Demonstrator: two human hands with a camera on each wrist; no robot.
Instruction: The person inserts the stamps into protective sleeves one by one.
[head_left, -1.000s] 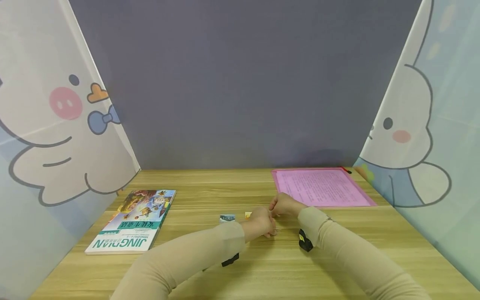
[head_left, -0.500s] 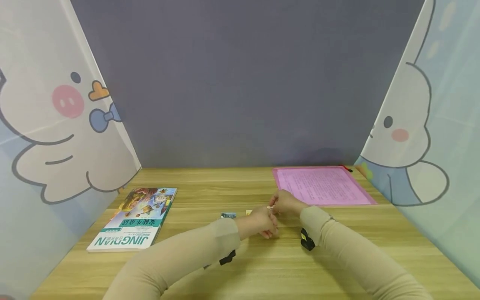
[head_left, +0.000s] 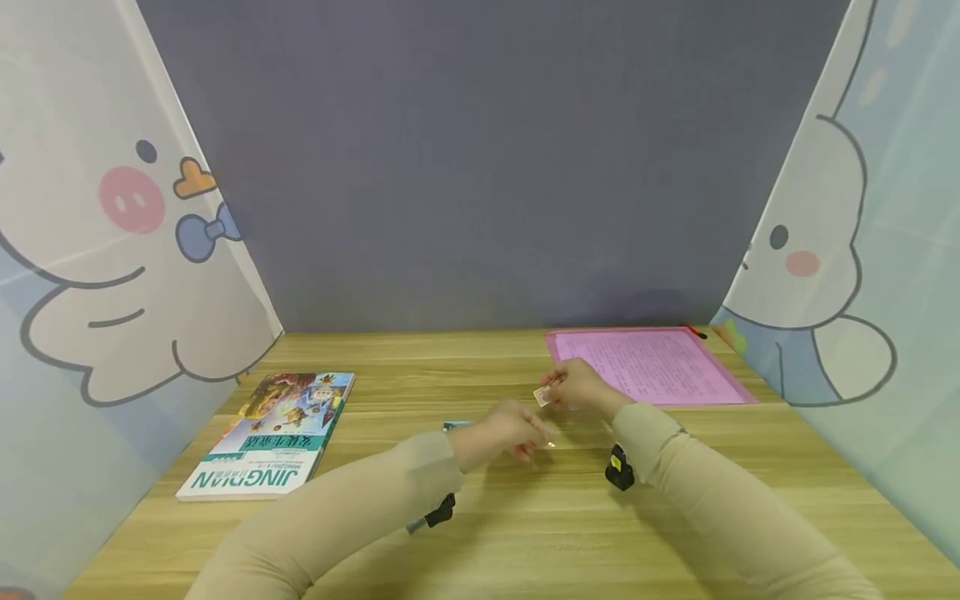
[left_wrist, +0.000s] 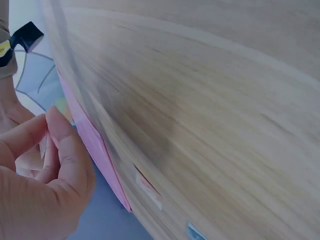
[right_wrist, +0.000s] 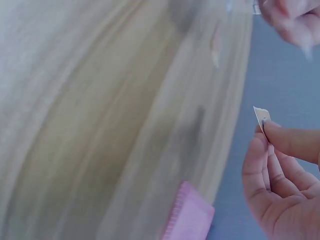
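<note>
My right hand pinches a small stamp between thumb and fingers, raised above the table. In the right wrist view that stamp stands tilted out of the fingertips. My left hand is just left of it and nearer to me. Thumb and index finger meet on a tiny clear, shiny piece, whose kind is too blurred to tell. Two more stamps lie on the table in the left wrist view: a reddish one and a bluish one. The left arm partly hides them from the head camera.
A children's book lies at the left of the wooden table. At the back right is a pink folder with a printed sheet. A grey panel closes off the back, with cartoon curtains on both sides.
My hands have come apart. The right has risen and moved away from me with the stamp, now showing clearly; the left has drawn slightly left, covering the yellowish stamp from the head view.
</note>
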